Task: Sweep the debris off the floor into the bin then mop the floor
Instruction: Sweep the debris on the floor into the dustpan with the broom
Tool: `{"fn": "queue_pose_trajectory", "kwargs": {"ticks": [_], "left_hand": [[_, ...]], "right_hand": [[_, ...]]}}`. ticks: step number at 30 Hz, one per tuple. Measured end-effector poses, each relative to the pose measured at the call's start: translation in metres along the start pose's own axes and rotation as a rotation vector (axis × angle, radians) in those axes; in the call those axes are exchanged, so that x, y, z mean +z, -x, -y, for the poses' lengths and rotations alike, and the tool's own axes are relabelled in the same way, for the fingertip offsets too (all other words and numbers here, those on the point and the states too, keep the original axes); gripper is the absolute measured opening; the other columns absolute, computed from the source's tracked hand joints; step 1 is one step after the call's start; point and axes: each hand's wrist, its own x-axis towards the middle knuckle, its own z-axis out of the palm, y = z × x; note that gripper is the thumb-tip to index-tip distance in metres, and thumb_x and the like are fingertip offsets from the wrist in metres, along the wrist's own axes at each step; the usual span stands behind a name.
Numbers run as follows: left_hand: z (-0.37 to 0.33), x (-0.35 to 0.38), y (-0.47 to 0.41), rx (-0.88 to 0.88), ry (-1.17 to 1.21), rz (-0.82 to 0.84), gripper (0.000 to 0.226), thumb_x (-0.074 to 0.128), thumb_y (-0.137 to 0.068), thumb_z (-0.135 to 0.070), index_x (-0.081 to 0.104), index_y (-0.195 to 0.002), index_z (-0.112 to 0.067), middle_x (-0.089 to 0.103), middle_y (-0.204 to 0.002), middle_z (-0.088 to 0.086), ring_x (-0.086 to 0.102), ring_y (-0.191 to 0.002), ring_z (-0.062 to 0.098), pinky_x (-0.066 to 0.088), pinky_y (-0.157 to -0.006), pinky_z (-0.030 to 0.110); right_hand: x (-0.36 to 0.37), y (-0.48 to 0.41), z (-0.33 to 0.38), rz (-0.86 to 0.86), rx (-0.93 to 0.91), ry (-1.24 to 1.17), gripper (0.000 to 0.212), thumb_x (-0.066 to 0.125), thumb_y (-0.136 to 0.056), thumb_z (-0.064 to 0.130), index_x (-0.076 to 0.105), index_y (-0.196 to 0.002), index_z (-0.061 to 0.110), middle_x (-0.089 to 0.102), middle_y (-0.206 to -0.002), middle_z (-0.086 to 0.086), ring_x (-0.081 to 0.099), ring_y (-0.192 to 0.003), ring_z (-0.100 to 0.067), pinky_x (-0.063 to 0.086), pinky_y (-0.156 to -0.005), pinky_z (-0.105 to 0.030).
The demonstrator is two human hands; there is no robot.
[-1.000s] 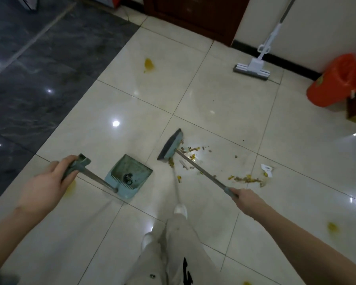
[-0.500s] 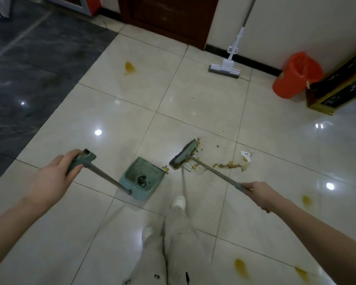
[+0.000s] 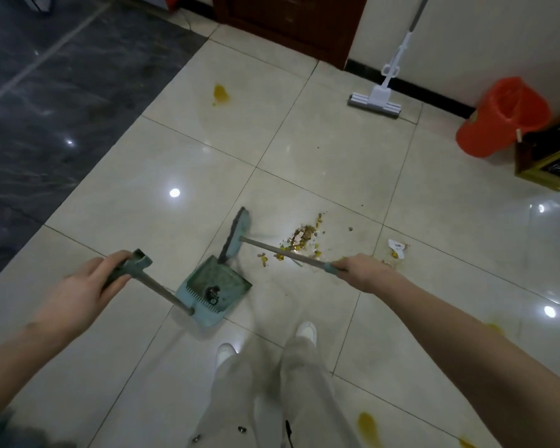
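My left hand (image 3: 81,291) grips the green handle of a teal dustpan (image 3: 214,294), which rests on the cream tiles and holds a small dark clump. My right hand (image 3: 366,273) holds the end of a broom (image 3: 236,236); its head stands at the dustpan's far lip. A pile of yellow-brown debris (image 3: 301,239) lies right of the broom head, under the shaft. A white paper scrap (image 3: 396,248) lies farther right. An orange-lined bin (image 3: 501,116) stands at the far right. A white mop (image 3: 377,100) leans on the wall.
Yellow stains mark the tiles at the far middle (image 3: 221,93) and near right (image 3: 367,423). Dark marble floor (image 3: 46,108) fills the left. A brown door (image 3: 288,21) and a gold-framed cabinet (image 3: 550,156) stand at the back. My legs and white shoes (image 3: 306,331) are below the dustpan.
The broom head has swung left to the dustpan's lip, leaving the debris pile on its right. The dustpan has stayed on the floor. The view has shifted a little.
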Motion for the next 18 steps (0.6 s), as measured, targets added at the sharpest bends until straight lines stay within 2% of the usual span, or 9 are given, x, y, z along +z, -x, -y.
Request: {"fn": "queue_pose_trajectory", "kwargs": {"ticks": [4, 7, 11, 14, 18], "left_hand": [[-0.03, 0.016, -0.001, -0.025, -0.037, 0.033, 0.042, 0.064, -0.085, -0.021, 0.049, -0.124, -0.026, 0.062, -0.099, 0.013, 0.063, -0.059, 0.042, 0.055, -0.051, 0.048], [-0.054, 0.028, -0.01, -0.021, -0.04, 0.061, 0.043, 0.064, -0.084, -0.021, 0.048, -0.124, -0.026, 0.063, -0.098, 0.014, 0.063, -0.059, 0.041, 0.054, -0.05, 0.048], [-0.081, 0.034, -0.038, -0.033, -0.073, 0.061, 0.043, 0.065, -0.084, -0.022, 0.047, -0.124, -0.028, 0.06, -0.096, 0.01, 0.063, -0.059, 0.039, 0.053, -0.048, 0.044], [-0.097, 0.035, -0.061, 0.014, -0.087, 0.073, 0.044, 0.063, -0.084, -0.026, 0.047, -0.125, -0.031, 0.058, -0.094, 0.007, 0.063, -0.064, 0.039, 0.053, -0.048, 0.043], [-0.117, 0.041, -0.092, 0.063, -0.075, 0.082, 0.044, 0.058, -0.085, -0.03, 0.045, -0.127, -0.033, 0.056, -0.092, 0.005, 0.061, -0.057, 0.038, 0.052, -0.047, 0.046]], "right_hand": [[-0.001, -0.014, -0.046, 0.069, -0.039, 0.119, 0.035, 0.036, -0.101, 0.031, 0.051, -0.133, 0.036, 0.065, -0.101, -0.006, 0.06, -0.085, -0.023, 0.051, -0.07, -0.034], [-0.003, -0.008, -0.098, 0.079, -0.042, 0.126, 0.035, 0.038, -0.101, 0.032, 0.05, -0.133, 0.039, 0.062, -0.109, -0.004, 0.059, -0.095, -0.024, 0.052, -0.079, -0.038], [-0.008, 0.016, -0.167, 0.078, 0.038, 0.139, 0.037, 0.037, -0.101, 0.04, 0.045, -0.137, 0.047, 0.061, -0.118, -0.003, 0.059, -0.102, -0.024, 0.05, -0.078, -0.035], [-0.01, 0.041, -0.213, 0.097, 0.118, 0.162, 0.038, 0.035, -0.102, 0.041, 0.042, -0.138, 0.049, 0.06, -0.108, -0.001, 0.06, -0.097, -0.022, 0.047, -0.072, -0.031], [-0.014, 0.074, -0.258, 0.136, 0.212, 0.159, 0.041, 0.033, -0.102, 0.04, 0.038, -0.142, 0.048, 0.061, -0.108, -0.004, 0.06, -0.096, -0.023, 0.045, -0.072, -0.032]]}}
